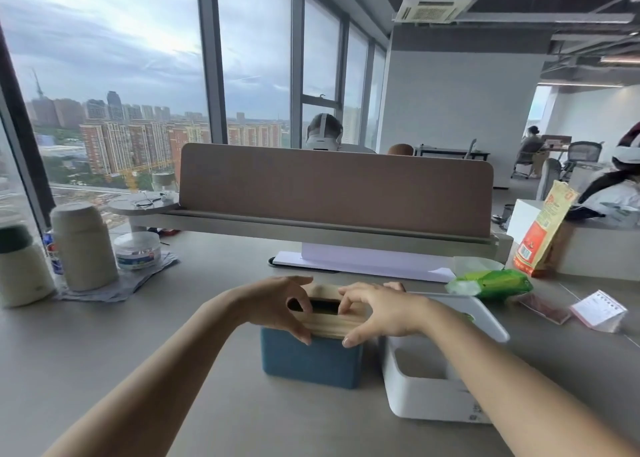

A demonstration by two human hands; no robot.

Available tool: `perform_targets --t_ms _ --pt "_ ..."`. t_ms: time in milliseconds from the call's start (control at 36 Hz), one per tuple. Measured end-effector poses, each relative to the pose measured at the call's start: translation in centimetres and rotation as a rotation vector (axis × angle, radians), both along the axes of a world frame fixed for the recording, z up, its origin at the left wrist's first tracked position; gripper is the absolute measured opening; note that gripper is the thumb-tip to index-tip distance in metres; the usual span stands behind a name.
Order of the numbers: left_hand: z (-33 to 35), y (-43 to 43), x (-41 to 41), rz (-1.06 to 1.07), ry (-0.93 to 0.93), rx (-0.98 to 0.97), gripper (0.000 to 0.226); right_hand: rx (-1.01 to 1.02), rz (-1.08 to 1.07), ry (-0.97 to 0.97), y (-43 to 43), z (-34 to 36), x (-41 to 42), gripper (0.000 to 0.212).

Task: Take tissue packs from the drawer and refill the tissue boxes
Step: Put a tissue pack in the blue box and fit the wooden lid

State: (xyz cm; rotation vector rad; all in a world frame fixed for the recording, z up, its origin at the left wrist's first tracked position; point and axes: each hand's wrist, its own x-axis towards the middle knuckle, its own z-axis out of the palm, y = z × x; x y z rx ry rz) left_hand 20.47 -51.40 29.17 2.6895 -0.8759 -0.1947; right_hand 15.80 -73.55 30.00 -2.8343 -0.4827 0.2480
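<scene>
At the far left of the counter (173, 335) stand two upturned beige containers (85, 245) on a crumpled grey cloth (138, 280), with a round white tub (137, 250) just beside them.

My left hand (277, 304) rests on the left end of the wooden lid (332, 321) that sits on the blue tissue box (311, 363). Its fingers curl over the lid's top edge, fingertips at the dark slot, and the thumb presses against the lid's near side, so the hand is partly closed on the lid.

The blue box stands directly beneath both hands, in the middle of the counter.

My right hand (384, 311) mirrors the left on the lid's right end: fingers bent down onto the top by the slot, thumb pinching the near edge.

Touching the blue box on its right is a white tissue box (433, 397), open, its white lid (471, 314) tilted up behind my right wrist. I cannot tell what it holds.

Beyond that lies a green tissue pack (491, 283), well apart from either hand. Further right stand a red and yellow bag (543, 228) and a small folded card (597, 309).
</scene>
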Motion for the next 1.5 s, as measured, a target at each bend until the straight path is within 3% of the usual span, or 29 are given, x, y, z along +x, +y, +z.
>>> perform_targets --t_ms 806,944,1083,1194,1361,1500 --pt "-0.7 1.1 0.3 -0.02 0.055 -0.075 0.045 0.118 -0.025 0.059 -0.7 -1.6 -0.4 0.048" --pt "-1.3 2.4 0.8 -0.007 0.101 -0.165 0.037 0.152 -0.03 0.071 -1.3 -2.2 0.3 0.071" --pt "-2.1 3.9 1.2 0.015 0.145 -0.25 0.047 0.142 -0.005 0.026 -1.8 -2.5 1.0 0.061" --pt "-3.2 4.2 1.4 -0.006 0.155 -0.28 0.071 0.1 0.019 0.015 -1.7 -3.1 1.3 0.05" --pt "-4.2 4.5 1.5 -0.042 0.226 -0.328 0.064 0.078 0.02 0.04 -1.8 -3.2 1.7 0.04" --pt "-4.2 3.9 1.6 -0.031 0.259 -0.328 0.076 0.025 -0.003 0.03 -2.0 -2.5 1.9 0.059"
